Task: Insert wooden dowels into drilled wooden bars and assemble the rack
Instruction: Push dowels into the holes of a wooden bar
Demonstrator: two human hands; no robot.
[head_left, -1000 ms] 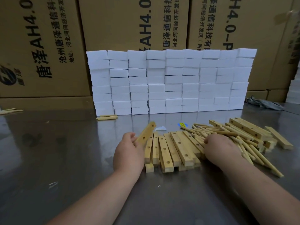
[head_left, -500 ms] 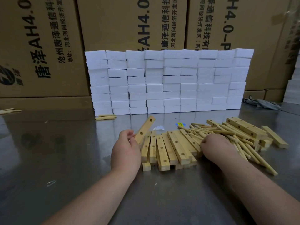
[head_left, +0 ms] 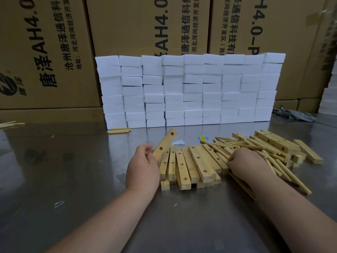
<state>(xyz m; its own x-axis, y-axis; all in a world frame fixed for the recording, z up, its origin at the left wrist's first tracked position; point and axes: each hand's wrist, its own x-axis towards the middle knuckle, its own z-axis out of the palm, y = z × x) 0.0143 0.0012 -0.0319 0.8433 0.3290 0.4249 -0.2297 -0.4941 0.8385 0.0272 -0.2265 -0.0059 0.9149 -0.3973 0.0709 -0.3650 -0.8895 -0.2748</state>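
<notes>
My left hand [head_left: 142,167] grips one drilled wooden bar [head_left: 166,143] by its near end; the bar slants up and away to the right, above the table. Beside it, several drilled bars [head_left: 193,163] lie side by side in a low pile. My right hand [head_left: 244,163] rests with curled fingers on the heap of thin wooden dowels [head_left: 237,147], its fingertips among them; whether it grips one is hidden. More drilled bars [head_left: 275,141] lie on the dowels to the right.
The work surface is a shiny metal table [head_left: 73,170]. A wall of stacked white foam blocks [head_left: 189,90] stands behind the parts, with large cardboard boxes [head_left: 145,24] behind it. Loose dowels [head_left: 118,130] lie at the wall's left foot and more dowels [head_left: 11,124] at far left. A grey rag [head_left: 293,115] lies far right.
The bar in my left hand has tilted slightly higher and further out. My right hand stays on the dowel heap with little movement.
</notes>
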